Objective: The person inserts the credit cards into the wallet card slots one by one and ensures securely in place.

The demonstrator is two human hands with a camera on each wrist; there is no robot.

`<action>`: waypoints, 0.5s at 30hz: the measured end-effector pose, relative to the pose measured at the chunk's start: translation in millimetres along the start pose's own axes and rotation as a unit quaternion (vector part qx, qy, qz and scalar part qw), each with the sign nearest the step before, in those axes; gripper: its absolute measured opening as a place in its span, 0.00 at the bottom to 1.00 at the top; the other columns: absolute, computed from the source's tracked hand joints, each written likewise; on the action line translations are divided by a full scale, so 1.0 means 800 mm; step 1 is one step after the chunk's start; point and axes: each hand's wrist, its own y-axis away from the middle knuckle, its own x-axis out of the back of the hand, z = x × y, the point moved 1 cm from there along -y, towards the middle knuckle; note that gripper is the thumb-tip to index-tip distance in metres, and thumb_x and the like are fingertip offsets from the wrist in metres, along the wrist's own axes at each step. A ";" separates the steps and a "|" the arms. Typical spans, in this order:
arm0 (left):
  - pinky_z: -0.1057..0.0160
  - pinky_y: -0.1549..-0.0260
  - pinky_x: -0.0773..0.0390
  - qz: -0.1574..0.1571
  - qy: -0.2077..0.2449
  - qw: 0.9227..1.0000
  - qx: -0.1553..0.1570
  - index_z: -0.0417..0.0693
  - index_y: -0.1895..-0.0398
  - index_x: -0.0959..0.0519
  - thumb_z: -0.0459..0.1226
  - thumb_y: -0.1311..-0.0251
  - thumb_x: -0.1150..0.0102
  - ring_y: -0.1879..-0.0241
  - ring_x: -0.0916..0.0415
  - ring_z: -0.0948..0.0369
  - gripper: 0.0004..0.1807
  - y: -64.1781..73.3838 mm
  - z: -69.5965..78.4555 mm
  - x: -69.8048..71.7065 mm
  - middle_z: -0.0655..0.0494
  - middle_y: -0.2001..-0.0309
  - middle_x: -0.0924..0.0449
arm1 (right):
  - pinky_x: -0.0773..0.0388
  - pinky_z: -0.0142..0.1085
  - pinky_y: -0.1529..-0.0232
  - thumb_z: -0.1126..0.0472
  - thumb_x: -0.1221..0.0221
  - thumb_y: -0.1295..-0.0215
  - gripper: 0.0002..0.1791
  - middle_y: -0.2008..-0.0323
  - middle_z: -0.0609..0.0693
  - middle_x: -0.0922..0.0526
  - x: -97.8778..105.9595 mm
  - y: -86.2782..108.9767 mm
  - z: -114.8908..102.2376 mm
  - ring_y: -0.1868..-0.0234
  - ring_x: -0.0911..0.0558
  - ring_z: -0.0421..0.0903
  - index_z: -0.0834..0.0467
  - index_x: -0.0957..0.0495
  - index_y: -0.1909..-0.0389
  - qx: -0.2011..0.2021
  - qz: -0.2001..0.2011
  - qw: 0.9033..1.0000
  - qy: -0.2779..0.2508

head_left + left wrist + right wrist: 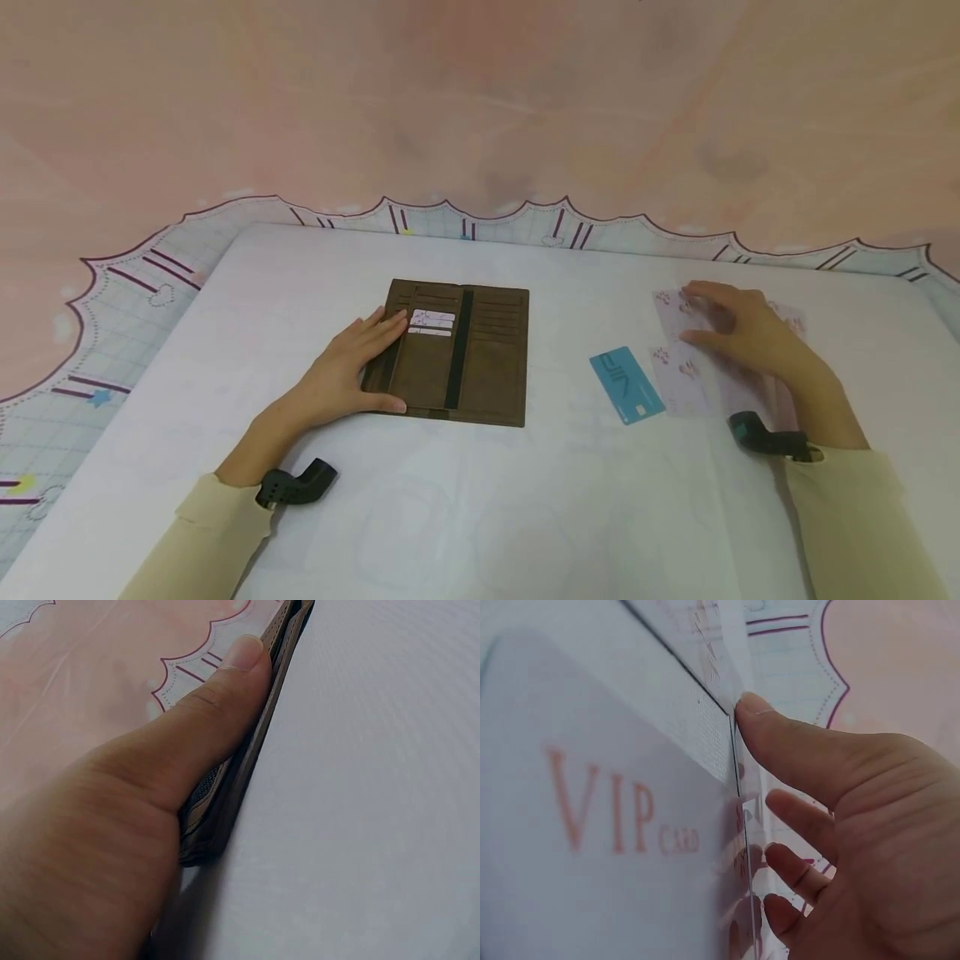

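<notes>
A brown wallet (491,379) lies unfolded on the white surface, with a dark band down its middle. Several pale cards (431,322) poke out of its left slots. My left hand (333,375) rests on the wallet's left side, fingers extended, thumb along the lower edge. Over a group of pale, pink-patterned cards (678,387) at the right is my right hand (750,333), its thumb and forefinger apart. The right wrist view shows the thumb at the edge of a whitish card (615,817) lettered "VIP CARD". Between wallet and pale cards lies a blue card (627,385).
A white sheet (570,500) covers the work surface. Beyond its far edge runs a patterned cloth with a scalloped border (510,221). Black wrist-worn cameras sit on the left wrist (300,483) and the right wrist (765,437).
</notes>
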 end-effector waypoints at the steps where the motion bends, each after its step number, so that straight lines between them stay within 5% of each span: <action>1: 0.47 0.30 0.62 0.000 0.000 1.000 0.000 0.42 0.26 0.46 0.55 0.57 0.27 0.26 0.62 0.49 0.58 0.000 0.000 0.000 0.50 0.26 0.49 | 0.50 0.67 0.38 0.48 0.35 0.40 0.41 0.30 0.61 0.43 0.000 0.000 0.001 0.32 0.48 0.65 0.52 0.40 0.28 -0.003 -0.002 1.000 0.002; 15: 0.47 0.30 0.62 -0.002 -0.002 1.000 0.002 0.42 0.26 0.46 0.55 0.58 0.26 0.26 0.62 0.49 0.59 -0.001 0.001 0.001 0.50 0.26 0.49 | 0.53 0.66 0.36 0.49 0.34 0.42 0.46 0.27 0.60 0.49 0.005 0.000 0.004 0.28 0.54 0.64 0.51 0.46 0.26 0.006 -0.047 0.999 0.005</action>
